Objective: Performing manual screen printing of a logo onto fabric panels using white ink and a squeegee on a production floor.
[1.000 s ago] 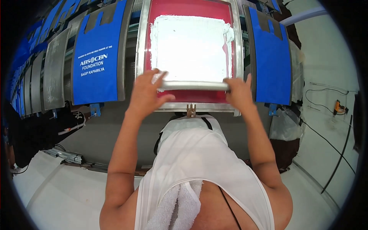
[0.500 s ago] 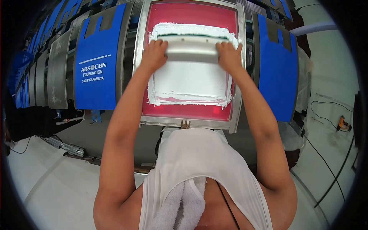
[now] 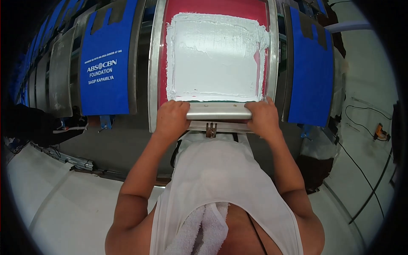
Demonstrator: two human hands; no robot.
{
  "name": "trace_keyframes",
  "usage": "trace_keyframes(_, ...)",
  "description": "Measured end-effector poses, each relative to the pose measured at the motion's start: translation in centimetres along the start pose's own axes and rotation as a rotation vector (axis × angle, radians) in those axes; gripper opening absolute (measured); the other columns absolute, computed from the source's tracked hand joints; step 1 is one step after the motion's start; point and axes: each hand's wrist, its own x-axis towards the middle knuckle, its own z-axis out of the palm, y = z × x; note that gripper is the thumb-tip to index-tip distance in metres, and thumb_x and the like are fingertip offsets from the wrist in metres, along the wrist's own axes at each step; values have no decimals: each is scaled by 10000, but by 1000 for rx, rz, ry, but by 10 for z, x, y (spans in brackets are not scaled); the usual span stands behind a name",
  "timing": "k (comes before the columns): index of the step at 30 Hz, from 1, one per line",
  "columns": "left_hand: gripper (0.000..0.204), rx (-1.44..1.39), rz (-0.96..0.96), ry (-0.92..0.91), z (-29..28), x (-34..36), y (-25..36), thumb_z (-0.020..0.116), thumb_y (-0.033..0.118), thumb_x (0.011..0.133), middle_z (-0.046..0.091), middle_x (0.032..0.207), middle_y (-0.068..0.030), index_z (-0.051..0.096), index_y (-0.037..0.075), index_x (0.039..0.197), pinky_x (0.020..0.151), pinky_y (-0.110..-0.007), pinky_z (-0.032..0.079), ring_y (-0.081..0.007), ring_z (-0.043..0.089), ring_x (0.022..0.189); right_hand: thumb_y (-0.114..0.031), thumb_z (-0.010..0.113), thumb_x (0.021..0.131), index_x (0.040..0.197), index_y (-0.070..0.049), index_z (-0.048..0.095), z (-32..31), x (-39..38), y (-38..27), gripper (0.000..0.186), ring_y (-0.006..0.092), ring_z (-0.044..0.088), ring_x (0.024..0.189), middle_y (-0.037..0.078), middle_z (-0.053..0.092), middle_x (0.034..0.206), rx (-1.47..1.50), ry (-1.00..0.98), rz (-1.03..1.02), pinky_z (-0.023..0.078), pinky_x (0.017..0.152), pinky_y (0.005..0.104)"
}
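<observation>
Both my hands grip a wide squeegee with a metal handle, which lies across the near end of a screen-printing frame. My left hand is closed round its left end, and my right hand round its right end. Beyond the squeegee, a broad layer of white ink covers most of the pink-red mesh. The ink has thick, ragged ridges along its edges. A small metal clamp sits at the middle of the frame's near side, close to my body.
Left of the frame, a blue bag piece with white print lies on a platen. A plain blue piece lies on another at the right. More platens run off to the left. An orange tool and cables rest on the floor at right.
My hands have drawn the squeegee from the far part of the mesh back to the near end, toward my body. White ink now covers the area it crossed.
</observation>
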Motion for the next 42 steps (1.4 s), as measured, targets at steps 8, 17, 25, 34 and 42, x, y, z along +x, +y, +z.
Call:
trace_keyframes(8, 395, -48, 100, 188, 21, 6, -7, 646, -14, 502, 611, 886, -112, 589, 52, 887, 687, -380, 468, -280, 575, 788, -26, 675, 496, 912, -84, 616, 8, 17, 1, 423, 286, 587, 838, 92, 633, 849, 34, 266, -58, 413, 954, 445)
trace_keyframes(17, 299, 218, -28, 78, -40, 240, -87, 723, 303, 709, 661, 775, -137, 682, 165, 971, 671, -409, 522, -317, 646, 768, -165, 598, 636, 991, -153, 675, -81, 215, 81, 364, 313, 638, 838, 148, 664, 853, -156, 244, 50, 518, 739, 426)
trace_keyframes(25, 363, 67, -196, -256, -47, 84, -25, 719, 168, 696, 651, 883, -104, 664, 182, 1054, 758, -431, 478, -295, 622, 870, -99, 621, 611, 1034, -135, 677, -55, 62, 34, 428, 298, 636, 846, 137, 662, 775, -74, 32, 19, 456, 891, 464)
trace_keyframes(34, 416, 22, 61, 153, 15, 73, -43, 707, 3, 507, 658, 890, -75, 639, 76, 910, 714, -380, 511, -263, 607, 788, -66, 730, 533, 874, -91, 635, -7, 70, 26, 355, 265, 602, 859, 91, 652, 837, -5, 189, 36, 438, 905, 419)
trace_keyframes(42, 340, 208, 67, 38, -64, 257, -84, 717, 416, 690, 674, 786, -132, 707, 152, 904, 672, -420, 521, -323, 647, 732, -186, 609, 654, 973, -146, 682, -98, 220, 78, 329, 292, 649, 847, 107, 678, 896, -181, 250, -18, 525, 744, 408)
